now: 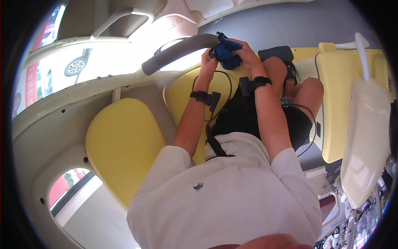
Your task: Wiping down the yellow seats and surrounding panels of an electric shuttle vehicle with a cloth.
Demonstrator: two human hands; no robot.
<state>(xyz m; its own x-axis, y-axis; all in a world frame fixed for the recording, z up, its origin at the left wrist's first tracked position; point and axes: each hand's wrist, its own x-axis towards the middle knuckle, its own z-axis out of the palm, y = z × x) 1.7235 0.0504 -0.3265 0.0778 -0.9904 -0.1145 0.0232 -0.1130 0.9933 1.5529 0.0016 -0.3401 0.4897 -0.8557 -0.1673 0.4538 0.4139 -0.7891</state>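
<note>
A bunched dark blue cloth (227, 56) is held up in front of me, by the end of a curved grey padded bar (180, 52). My right hand (248, 54) grips the cloth from its right side, fingers closed into the folds. On the other side my left hand (208, 63) is closed just below the bar's end. A small dark round piece (212, 52) shows at its fingertips, against the cloth; what exactly those fingers hold is hidden.
Yellow seat pads lie around me: one at left (124, 145), one at right (338, 103). A cream curved armrest (365, 141) rises at far right. Black straps with small boxes circle both wrists, with cables hanging down. Bright windows line the left side.
</note>
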